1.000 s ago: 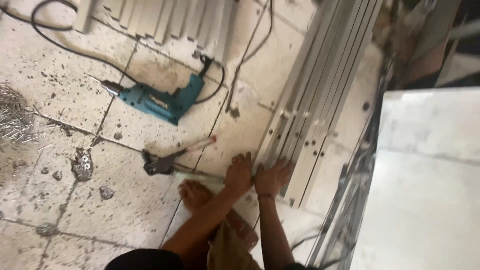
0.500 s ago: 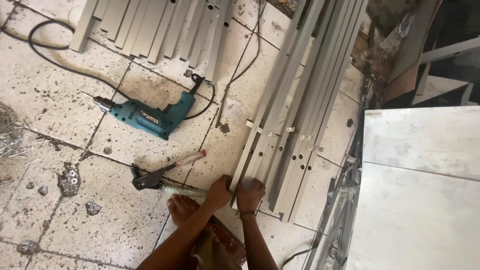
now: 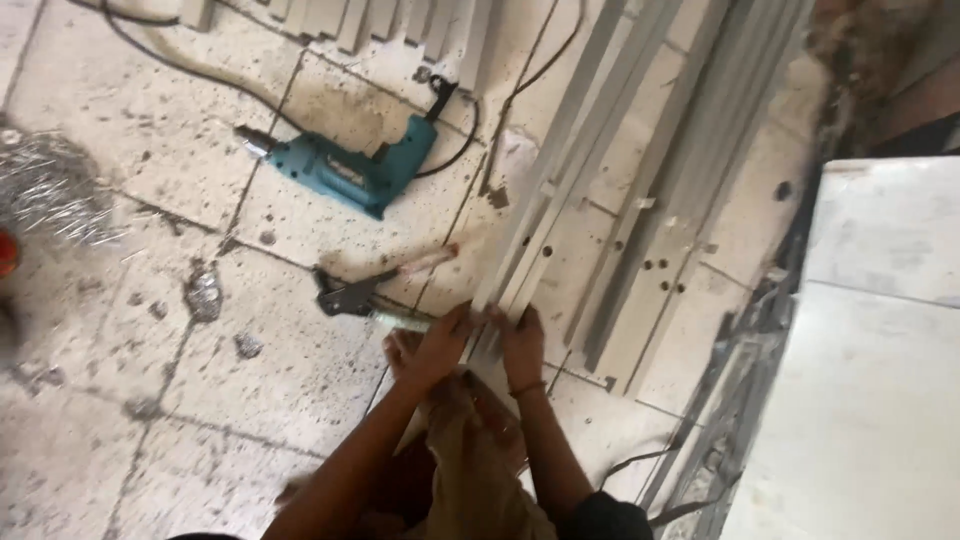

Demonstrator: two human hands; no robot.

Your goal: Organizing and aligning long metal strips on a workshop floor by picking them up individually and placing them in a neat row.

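Note:
Both of my hands grip the near end of a long pale metal profile (image 3: pixel 560 170) that runs away from me across the tiled floor. My left hand (image 3: pixel 440 345) holds its left edge and my right hand (image 3: pixel 522 345) holds its right edge. My bare foot (image 3: pixel 400 350) shows just left of the left hand. A hammer (image 3: pixel 360 290) with a dark head and a pale handle lies on the tiles close to the left hand.
A teal power drill (image 3: pixel 345 170) with a black cord lies on the floor further out. More metal profiles (image 3: pixel 680 200) lie to the right, some with holes. A white slab (image 3: pixel 870 360) fills the right side. Metal shavings (image 3: pixel 45 190) are heaped at the left.
My hands slid onto the end of one profile and closed around it. The view shifted so the drill and hammer sit further left and up.

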